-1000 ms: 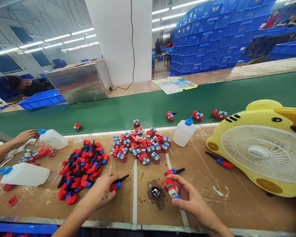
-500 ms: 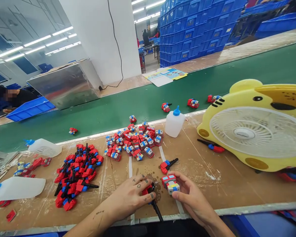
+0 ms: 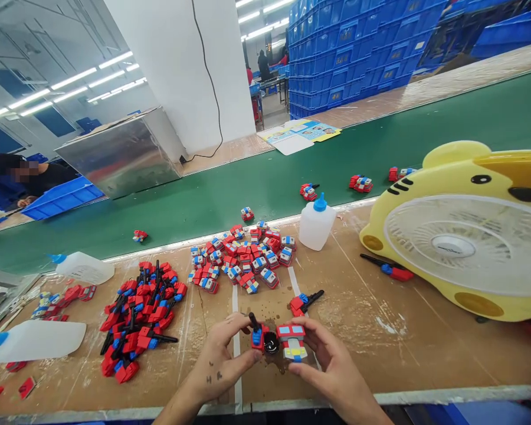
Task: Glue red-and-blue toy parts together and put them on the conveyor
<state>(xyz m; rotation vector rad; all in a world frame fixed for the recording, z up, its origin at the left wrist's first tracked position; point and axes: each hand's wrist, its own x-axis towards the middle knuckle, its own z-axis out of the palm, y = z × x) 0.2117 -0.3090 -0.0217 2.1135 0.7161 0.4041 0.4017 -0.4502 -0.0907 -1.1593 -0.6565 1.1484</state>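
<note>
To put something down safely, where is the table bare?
Widest: the smeared table between right hand and fan. Narrower: between the red-black pile and left hand. Crowded: far left, with two bottles; beyond the hands, at the red-white heap; between the hands, where held pieces flank the cup.

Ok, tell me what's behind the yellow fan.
Behind the yellow fan runs the green surface, where a red, white and blue part pokes out, its lower edge covered by the fan. Anything farther behind the fan's body is hidden.
</note>
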